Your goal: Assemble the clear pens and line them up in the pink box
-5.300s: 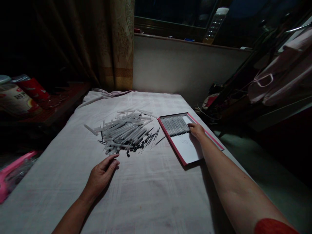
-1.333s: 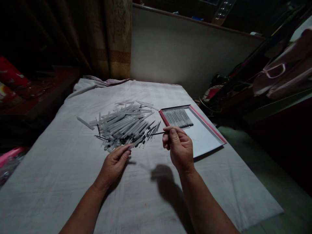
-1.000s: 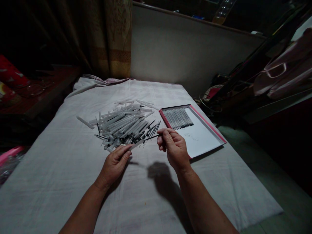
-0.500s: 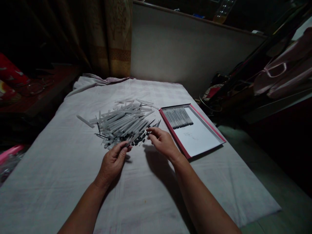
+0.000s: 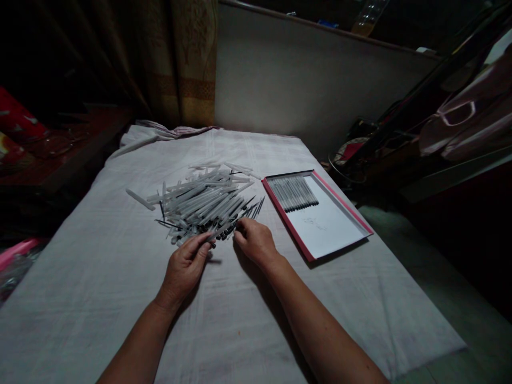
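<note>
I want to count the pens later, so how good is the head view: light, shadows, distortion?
Head view: dim overall, light falling mainly on the cloth and the tray; corners nearly black. The pile shows as grey sticks, too merged to count. Left hand and right hand cast soft shadows. Wide lens bends the edges.

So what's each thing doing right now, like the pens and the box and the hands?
Pile of pen parts: loose, jumbled on the cloth.
Box: open, flat, partly filled.
Pens in the box: lined up side by side at the far end.
Left hand: pinching a pen tube at the pile's near edge.
Right hand: fingers down on the pile's edge.
Cloth: spread flat.
</note>
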The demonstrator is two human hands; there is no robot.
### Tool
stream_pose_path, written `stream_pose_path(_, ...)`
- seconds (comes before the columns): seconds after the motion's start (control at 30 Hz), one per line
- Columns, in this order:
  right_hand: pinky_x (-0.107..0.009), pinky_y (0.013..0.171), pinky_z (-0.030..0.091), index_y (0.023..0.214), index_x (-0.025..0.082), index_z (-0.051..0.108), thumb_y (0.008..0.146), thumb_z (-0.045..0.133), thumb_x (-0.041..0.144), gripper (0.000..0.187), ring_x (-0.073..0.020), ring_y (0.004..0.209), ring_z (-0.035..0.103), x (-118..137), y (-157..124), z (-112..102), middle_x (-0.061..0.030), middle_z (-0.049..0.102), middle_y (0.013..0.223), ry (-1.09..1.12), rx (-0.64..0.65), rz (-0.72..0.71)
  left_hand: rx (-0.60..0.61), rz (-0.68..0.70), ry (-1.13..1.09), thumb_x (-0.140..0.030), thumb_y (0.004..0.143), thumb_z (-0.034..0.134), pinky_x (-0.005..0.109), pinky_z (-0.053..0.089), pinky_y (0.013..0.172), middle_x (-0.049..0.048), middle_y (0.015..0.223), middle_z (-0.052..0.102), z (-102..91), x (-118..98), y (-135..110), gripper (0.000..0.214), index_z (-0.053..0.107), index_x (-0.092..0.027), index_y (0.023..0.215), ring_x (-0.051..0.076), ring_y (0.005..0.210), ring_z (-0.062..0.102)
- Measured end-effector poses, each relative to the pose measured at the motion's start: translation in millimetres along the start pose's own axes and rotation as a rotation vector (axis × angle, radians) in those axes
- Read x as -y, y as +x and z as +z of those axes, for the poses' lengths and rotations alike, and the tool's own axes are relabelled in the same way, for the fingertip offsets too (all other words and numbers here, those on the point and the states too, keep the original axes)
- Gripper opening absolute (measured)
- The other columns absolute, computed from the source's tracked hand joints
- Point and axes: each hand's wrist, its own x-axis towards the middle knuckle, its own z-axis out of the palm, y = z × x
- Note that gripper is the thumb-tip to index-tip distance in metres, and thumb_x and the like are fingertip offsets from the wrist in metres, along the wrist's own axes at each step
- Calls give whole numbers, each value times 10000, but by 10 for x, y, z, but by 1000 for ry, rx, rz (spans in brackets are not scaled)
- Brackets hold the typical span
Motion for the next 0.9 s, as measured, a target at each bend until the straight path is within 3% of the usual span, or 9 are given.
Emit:
stream_pose_path(0.1, -267, 721, 489, 874, 205, 691, 790, 617, 219, 113, -155, 749, 645, -68, -31, -4, -13, 715, 819, 507, -41, 44, 18, 18, 35, -441, 884, 581, 365, 579, 885, 62, 970, 771, 3, 12, -6, 350, 743, -224, 1105, 214, 880, 718)
stream_pose_path(0.2, -218, 566, 448, 851, 199, 696, 707, 672, 273, 164, -112, 613, 577, -120, -114, -38, 7, 668, 744, 1008, 2, 143, 44, 62, 78, -425, 892, 573, 359, 572, 890, 73, 987, 774, 13, -5, -16, 330, 751, -223, 1082, 225, 912, 720)
stream_pose_path(0.33, -159, 418, 276, 847, 198, 719, 620, 680, 264, 240, -54, 491, 447, -145, -226, -82, 21, 620, 719, 1317, 89, 272, 64, 145, 134, -379, 903, 570, 339, 562, 904, 69, 1044, 774, 27, -18, -30, 284, 753, -239, 1069, 226, 971, 718)
stream_pose_path(0.47, -148, 406, 238, 847, 198, 679, 585, 691, 234, 265, -43, 473, 423, -152, -254, -74, 42, 591, 692, 1408, 130, 299, 75, 243, 191, -352, 919, 574, 317, 569, 873, 71, 1044, 777, 26, 12, -40, 270, 748, -239, 1093, 215, 947, 726)
stream_pose_path(0.7, -169, 432, 262, 763, 190, 629, 643, 695, 278, 163, -59, 466, 400, -148, -253, -59, 60, 532, 559, 1351, 113, 244, 74, 453, 317, -288, 962, 560, 293, 579, 824, 75, 1052, 774, 1, 32, -30, 277, 713, -219, 1182, 192, 925, 733)
stream_pose_path(0.9, -188, 456, 297, 790, 199, 633, 682, 698, 303, 164, -65, 469, 407, -135, -267, -76, 68, 519, 554, 1298, 118, 206, 68, 518, 371, -259, 964, 566, 282, 579, 798, 67, 1031, 774, -4, 1, -19, 266, 709, -220, 1185, 185, 900, 732)
